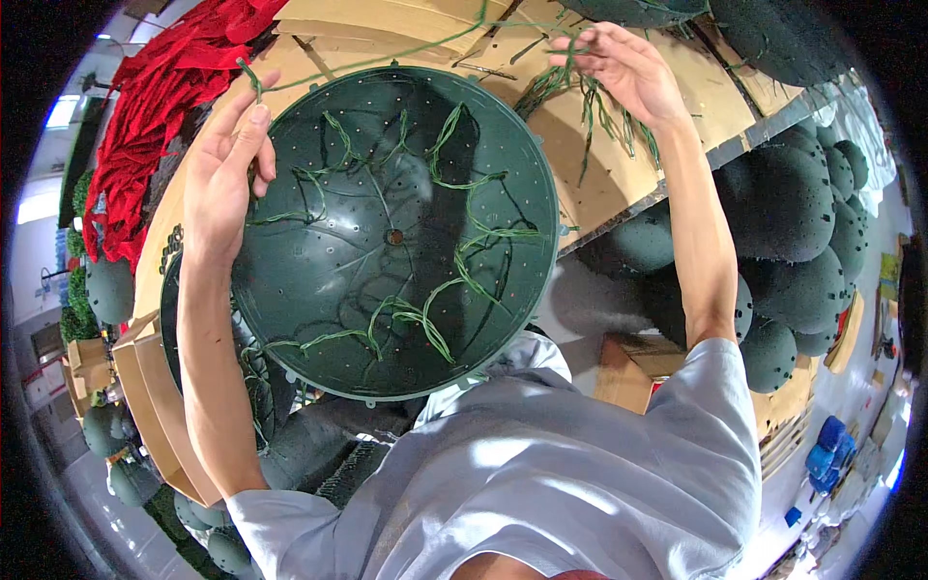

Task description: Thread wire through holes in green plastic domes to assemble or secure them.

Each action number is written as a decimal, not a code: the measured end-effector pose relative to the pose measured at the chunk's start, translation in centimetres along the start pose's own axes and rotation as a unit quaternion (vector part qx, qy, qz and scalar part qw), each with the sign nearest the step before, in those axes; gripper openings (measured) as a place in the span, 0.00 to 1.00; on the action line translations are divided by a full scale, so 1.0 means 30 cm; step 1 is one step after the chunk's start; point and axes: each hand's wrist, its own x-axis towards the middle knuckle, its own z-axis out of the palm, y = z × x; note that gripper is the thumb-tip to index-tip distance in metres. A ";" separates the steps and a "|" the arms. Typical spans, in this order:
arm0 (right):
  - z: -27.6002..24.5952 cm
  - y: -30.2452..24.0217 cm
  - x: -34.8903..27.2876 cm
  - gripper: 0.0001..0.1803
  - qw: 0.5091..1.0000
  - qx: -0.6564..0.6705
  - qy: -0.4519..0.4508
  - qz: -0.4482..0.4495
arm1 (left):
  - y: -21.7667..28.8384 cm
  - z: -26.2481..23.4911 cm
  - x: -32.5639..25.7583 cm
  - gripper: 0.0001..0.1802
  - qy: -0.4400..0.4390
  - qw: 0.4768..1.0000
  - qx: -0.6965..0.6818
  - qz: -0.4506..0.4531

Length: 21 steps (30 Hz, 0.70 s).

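Observation:
A dark green plastic half-sphere bowl [314, 263] lies in front of me, hollow side up, its wall pierced with small holes. Green cord [425, 317] runs in loose twisted loops around its inside. At the bowl's upper left rim, my left hand [224, 184] pinches one end of a green cord between thumb and fingers. That cord [387, 56] stretches across above the bowl to the right. Beyond the bowl's far right side, my right hand [633, 79] is raised with fingers closed on green cord; several strands [601, 111] hang near it.
Cardboard [570, 145] covers the table under the bowl. Red fabric [164, 106] is heaped at the far left. Dark green half-spheres [783, 203] are piled to the right, beyond the table edge. An open cardboard box [155, 396] stands at the left. Blue items [829, 449] lie at the lower right.

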 end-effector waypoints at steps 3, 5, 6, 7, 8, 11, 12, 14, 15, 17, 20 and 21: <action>0.126 -0.002 0.019 0.15 0.874 -0.481 0.010 0.070 | 0.005 -0.010 -0.017 0.21 -0.044 0.994 -0.094 0.036; 0.198 -0.044 -0.053 0.16 0.783 -0.620 0.047 -0.028 | -0.004 -0.014 -0.019 0.21 -0.038 0.996 -0.080 0.031; 0.235 -0.063 -0.113 0.17 0.659 -0.738 0.084 -0.121 | -0.003 -0.014 -0.019 0.20 -0.033 0.997 -0.068 0.027; 0.282 -0.066 -0.201 0.16 0.790 -0.595 0.127 -0.075 | -0.011 -0.037 -0.037 0.18 -0.040 0.996 -0.075 0.020; 0.317 -0.083 -0.327 0.15 0.886 -0.432 0.167 -0.018 | -0.015 -0.046 -0.037 0.18 -0.034 0.997 -0.072 0.017; 0.368 0.083 -0.703 0.16 0.974 -0.048 0.061 0.211 | -0.019 -0.089 -0.039 0.18 -0.044 0.998 -0.018 0.045; 0.383 0.221 -0.812 0.18 0.936 -0.028 0.114 0.333 | -0.020 -0.103 -0.044 0.18 -0.034 0.998 -0.030 0.049; 0.372 0.726 -1.057 0.23 0.866 -0.117 0.227 0.429 | 0.041 -0.110 -0.078 0.18 -0.014 0.999 0.030 0.031; 0.272 1.122 -1.329 0.25 0.703 -0.395 0.223 0.548 | 0.074 -0.059 -0.041 0.18 -0.034 0.998 0.024 0.038; 0.067 1.334 -2.072 0.21 0.632 -0.567 0.260 0.460 | 0.025 0.083 0.098 0.18 -0.106 0.988 -0.056 0.097; 0.400 1.397 -1.561 0.21 0.743 -0.495 0.135 0.430 | 0.046 -0.067 -0.085 0.17 -0.038 0.991 0.095 0.088; 0.385 1.385 -1.513 0.21 0.747 -0.495 0.131 0.425 | 0.045 -0.054 -0.081 0.15 -0.025 0.990 0.098 0.095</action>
